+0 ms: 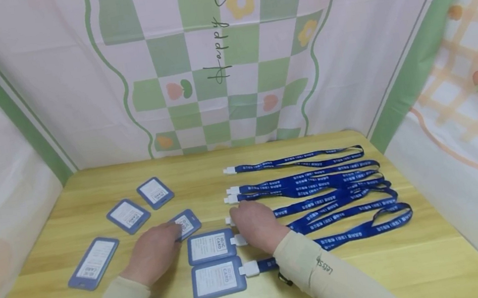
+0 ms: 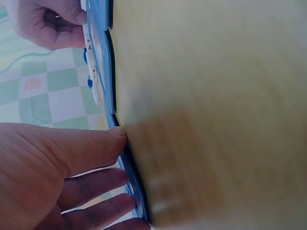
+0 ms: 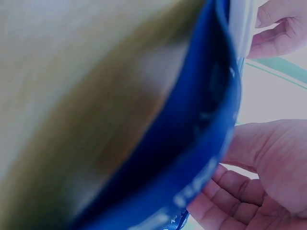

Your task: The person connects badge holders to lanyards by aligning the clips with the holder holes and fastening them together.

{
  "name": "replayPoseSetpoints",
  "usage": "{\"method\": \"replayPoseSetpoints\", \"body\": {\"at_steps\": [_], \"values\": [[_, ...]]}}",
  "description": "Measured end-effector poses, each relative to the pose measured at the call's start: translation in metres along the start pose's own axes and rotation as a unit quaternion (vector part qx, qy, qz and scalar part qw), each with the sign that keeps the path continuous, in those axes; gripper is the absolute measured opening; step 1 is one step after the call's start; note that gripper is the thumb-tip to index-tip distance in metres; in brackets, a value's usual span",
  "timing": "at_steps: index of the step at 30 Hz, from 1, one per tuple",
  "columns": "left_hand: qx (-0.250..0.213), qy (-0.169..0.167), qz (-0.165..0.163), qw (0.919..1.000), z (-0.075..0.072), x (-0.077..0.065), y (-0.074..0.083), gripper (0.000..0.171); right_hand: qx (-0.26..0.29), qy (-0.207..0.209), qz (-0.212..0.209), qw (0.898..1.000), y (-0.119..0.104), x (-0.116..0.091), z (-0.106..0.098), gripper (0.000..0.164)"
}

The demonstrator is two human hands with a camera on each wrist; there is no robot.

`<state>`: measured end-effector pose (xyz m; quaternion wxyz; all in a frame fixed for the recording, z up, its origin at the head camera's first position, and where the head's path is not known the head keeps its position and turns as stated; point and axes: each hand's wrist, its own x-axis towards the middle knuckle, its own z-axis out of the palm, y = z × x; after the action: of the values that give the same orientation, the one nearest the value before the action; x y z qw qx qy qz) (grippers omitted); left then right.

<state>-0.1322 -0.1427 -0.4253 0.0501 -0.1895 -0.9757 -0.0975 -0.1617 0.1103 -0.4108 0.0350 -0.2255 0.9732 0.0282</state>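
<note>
My left hand (image 1: 154,252) grips the near-left end of a blue ID card holder (image 1: 189,222) lying at the middle of the table. In the left wrist view, its thumb and fingers lie along the holder's edge. My right hand (image 1: 256,223) pinches a dark blue lanyard (image 1: 302,206) near its white plastic clip (image 1: 228,220), which pokes out left of the fingers. Just in front, two card holders, one (image 1: 210,246) beside the other (image 1: 218,278), are joined to lanyards by white clips. The right wrist view has a blue lanyard (image 3: 192,158) partly covering the right fingers.
Three loose card holders, the nearest (image 1: 93,263) at a slant, lie left on the wooden table (image 1: 206,174). Farther back on the right, more lanyards (image 1: 300,159) lie stretched sideways, clips to the left. Printed cloth (image 1: 217,60) hangs behind and at both sides.
</note>
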Motion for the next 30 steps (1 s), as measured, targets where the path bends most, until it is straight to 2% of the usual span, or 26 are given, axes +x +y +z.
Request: {"method": "replayPoseSetpoints", "body": {"at_steps": [22,30], "values": [[-0.004,-0.007,0.015,0.9998,0.002,0.006,0.001,0.006,0.003,-0.005,0.007,1.0,-0.001,0.0,-0.002,0.015],[-0.012,-0.029,0.007,0.9995,0.003,0.011,0.005,0.007,0.01,-0.004,0.006,1.0,-0.001,0.0,-0.001,0.012]]}}
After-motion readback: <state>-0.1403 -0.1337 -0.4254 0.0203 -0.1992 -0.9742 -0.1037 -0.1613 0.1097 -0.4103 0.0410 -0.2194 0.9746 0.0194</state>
